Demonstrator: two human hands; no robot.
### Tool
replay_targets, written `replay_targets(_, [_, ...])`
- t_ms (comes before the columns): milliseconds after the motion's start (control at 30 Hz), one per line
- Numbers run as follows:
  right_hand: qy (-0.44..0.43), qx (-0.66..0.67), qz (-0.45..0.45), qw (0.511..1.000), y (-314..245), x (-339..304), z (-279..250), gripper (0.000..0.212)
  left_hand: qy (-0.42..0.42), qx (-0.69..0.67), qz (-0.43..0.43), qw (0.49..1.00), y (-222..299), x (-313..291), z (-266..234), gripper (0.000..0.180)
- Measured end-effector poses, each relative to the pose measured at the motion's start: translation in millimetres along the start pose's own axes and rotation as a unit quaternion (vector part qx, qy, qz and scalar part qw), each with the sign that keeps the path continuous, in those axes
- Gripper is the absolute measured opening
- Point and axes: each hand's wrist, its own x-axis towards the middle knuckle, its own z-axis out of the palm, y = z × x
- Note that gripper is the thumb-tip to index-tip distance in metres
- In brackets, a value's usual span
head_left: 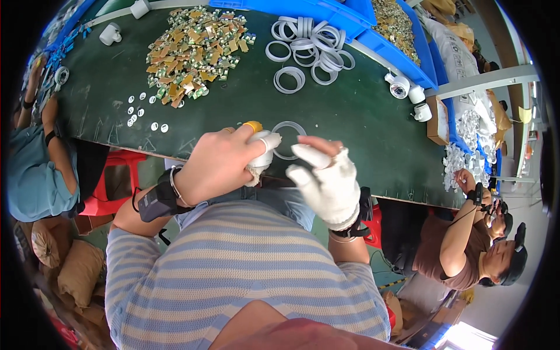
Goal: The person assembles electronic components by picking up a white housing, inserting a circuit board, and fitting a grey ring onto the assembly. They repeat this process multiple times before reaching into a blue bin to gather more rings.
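Observation:
My left hand [219, 157] is closed around a white plastic piece [261, 158] at the table's near edge. The fingers hide much of that piece, so its full shape cannot be made out. A yellow cover and a white cover wrap two of the fingertips. To its right, my right hand [328, 184] wears a white glove with some bare fingertips. Its fingers are apart and nothing shows between them. One pale translucent ring [274, 133] lies flat on the green table just beyond and between my hands.
Small circuit boards [192, 49] form a heap at far left, with white discs [142, 112] nearer. Grey rings [290, 80] are piled at far centre by blue bins [344, 14]. White housings [399, 87] stand at right. People sit on both sides, one in a teal shirt [44, 169].

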Motion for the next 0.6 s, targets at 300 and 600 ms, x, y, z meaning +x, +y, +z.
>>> replay_targets(300, [-0.053,0.11,-0.038,0.992,26.3,-5.5,-1.4,0.027,-0.026,-0.085,0.036,0.995,-2.8,2.3,-9.6,0.076])
replay_targets(600, [0.021,-0.072,0.001,0.997,13.2,-7.8,-0.4,0.032,0.059,-0.021,-0.016,0.998,4.7,2.6,5.2,0.06])
